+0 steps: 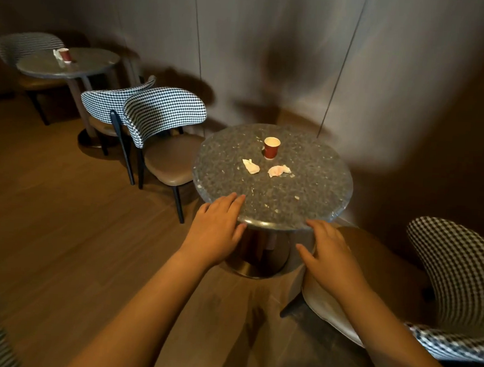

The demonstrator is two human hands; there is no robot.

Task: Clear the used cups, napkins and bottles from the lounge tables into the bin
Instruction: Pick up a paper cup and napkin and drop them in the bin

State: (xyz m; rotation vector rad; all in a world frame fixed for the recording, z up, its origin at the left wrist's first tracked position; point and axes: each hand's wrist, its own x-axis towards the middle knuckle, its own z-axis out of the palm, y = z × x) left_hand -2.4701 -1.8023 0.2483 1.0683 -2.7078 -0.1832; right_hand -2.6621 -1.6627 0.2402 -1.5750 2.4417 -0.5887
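- Two bare hands are stretched towards the near edge of a round speckled table [320,194]; nothing is held in either.
- The left hand [216,230] is laid flat, fingers straight and together, with its fingertips over the table's near rim on the left side.
- The right hand [330,255] is held at the rim on the right side, fingers loosely spread and relaxed; whether the edge is actually touched cannot be told.
- One red paper cup [271,148] is stood upright on the far half of this table, its pale inside visible.
- A crumpled white napkin [250,166] is seen just in front of the cup to the left, and a second crumpled napkin [278,171], tinged pink, just in front to the right; the two lie near each other but apart.
- Small pale crumbs are scattered over the tabletop.
- A second round table [94,61] is seen far off to the left, with another red cup [64,55] on it and a white napkin [56,53] touching that cup.
- Two checked-back chairs [165,115] are placed between the tables, a third chair [457,284] is set at the right beside the near table, and a fourth [24,45] behind the far one.
- A wooden floor [62,199] is seen under everything.
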